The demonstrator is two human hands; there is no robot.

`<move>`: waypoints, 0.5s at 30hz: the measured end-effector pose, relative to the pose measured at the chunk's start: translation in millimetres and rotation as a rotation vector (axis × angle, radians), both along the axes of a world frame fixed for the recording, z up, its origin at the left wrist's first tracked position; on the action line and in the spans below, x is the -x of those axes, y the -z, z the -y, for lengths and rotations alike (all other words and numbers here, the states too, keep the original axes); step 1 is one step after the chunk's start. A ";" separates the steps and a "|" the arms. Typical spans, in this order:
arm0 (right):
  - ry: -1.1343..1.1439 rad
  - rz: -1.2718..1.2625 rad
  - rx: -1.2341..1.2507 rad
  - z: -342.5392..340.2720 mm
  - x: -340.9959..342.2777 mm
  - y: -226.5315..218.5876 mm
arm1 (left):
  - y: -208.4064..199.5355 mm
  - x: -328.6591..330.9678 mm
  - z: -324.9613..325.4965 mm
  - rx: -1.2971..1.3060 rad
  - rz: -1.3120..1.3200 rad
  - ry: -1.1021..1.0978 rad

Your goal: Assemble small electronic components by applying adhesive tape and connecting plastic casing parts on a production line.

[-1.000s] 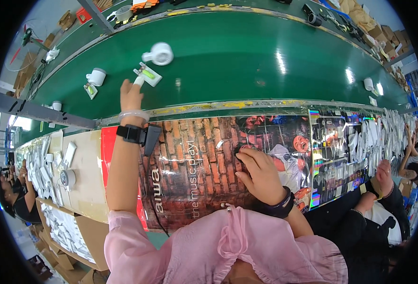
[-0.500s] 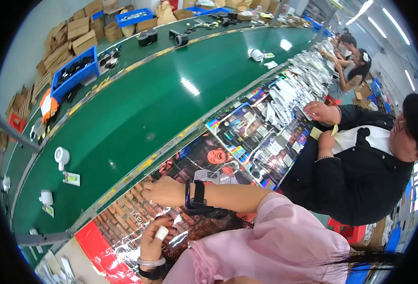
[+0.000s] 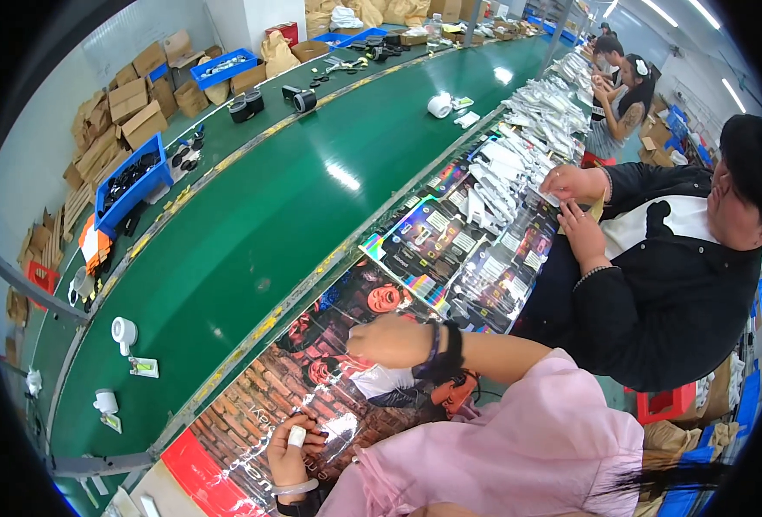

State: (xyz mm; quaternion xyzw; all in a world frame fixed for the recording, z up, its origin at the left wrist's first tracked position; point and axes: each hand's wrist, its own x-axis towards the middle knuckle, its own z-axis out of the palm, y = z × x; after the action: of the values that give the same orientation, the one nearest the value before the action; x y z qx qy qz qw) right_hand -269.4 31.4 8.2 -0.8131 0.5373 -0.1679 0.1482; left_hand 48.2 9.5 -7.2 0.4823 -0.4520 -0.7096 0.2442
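My left hand (image 3: 291, 450) rests palm up, low over a glossy printed sheet (image 3: 252, 405) with a brick-wall picture and a red edge. Its fingers are apart and slightly curled. A small white piece (image 3: 296, 436) shows at one finger, and it looks like a wrap around it; I cannot be sure. Further right and farther away, my right hand (image 3: 390, 341) hovers over or touches the same sheet, back of the hand up. Its fingers are hidden beneath it and blurred, so what it may hold does not show.
Left of the bench runs a green conveyor belt (image 3: 252, 267) carrying several white devices, one a white round-headed device (image 3: 123, 333). White parts (image 3: 506, 172) heap along the bench beyond the printed sheets. At right a co-worker (image 3: 648, 258) handles a small piece. A blue crate (image 3: 135, 185) stands across the belt.
My right hand has moved right along the printed sheet, away from my left hand. My left hand has shifted slightly right and down in the picture. The whole view has tilted a little.
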 end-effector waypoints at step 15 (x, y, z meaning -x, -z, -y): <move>0.262 -0.035 -0.090 -41.3 78.4 -4.3 | -8.8 -0.1 2.3 -0.086 0.103 0.107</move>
State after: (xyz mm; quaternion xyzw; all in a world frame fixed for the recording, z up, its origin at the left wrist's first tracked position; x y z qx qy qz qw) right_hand -347.8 72.7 12.4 -0.7315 0.6483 -0.1472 0.1517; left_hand 48.3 7.2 1.6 0.5033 -0.4580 -0.7147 0.1616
